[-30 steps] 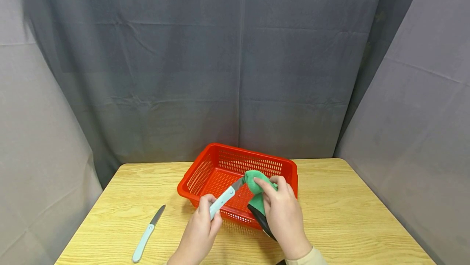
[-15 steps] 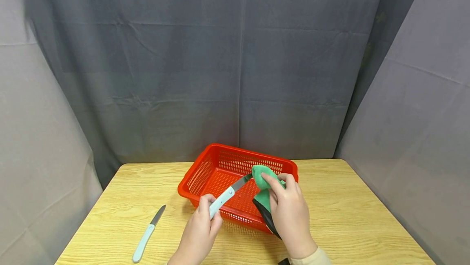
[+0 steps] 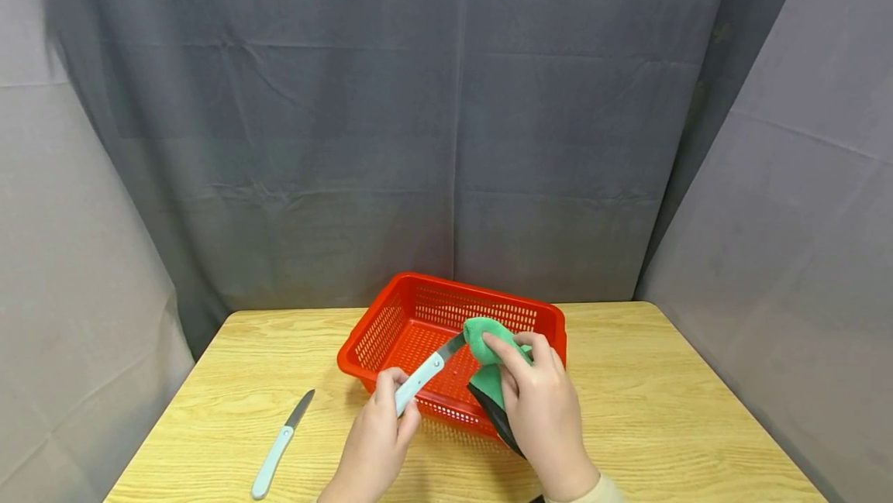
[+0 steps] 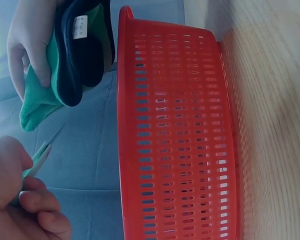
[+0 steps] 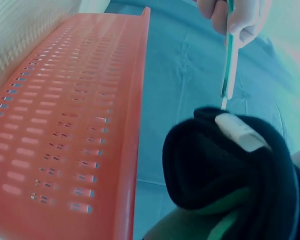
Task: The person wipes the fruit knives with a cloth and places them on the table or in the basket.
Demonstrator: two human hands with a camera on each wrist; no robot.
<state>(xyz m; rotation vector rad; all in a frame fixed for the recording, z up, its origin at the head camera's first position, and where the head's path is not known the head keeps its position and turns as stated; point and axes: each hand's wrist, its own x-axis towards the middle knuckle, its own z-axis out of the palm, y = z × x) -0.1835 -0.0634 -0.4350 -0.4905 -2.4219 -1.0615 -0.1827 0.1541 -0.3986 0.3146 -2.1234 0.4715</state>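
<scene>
Head view: the left hand (image 3: 379, 427) grips a pale-blue-handled knife (image 3: 424, 376), the right hand (image 3: 544, 406) a bunched green, black-edged cloth (image 3: 490, 382).

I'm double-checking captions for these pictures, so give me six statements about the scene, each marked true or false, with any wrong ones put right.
1. The left hand holds a pale-blue-handled knife. True.
2. A second knife lies on the wood-grain table, left of the red basket. True.
3. Only one of the hands is holding something. False: the right hand holds a green-and-black cloth.
4. The red basket is upside down. False: its open side faces up.
5. The cloth has a white label. True.
6. The second knife's tip points toward the person. False: it points away.
</scene>
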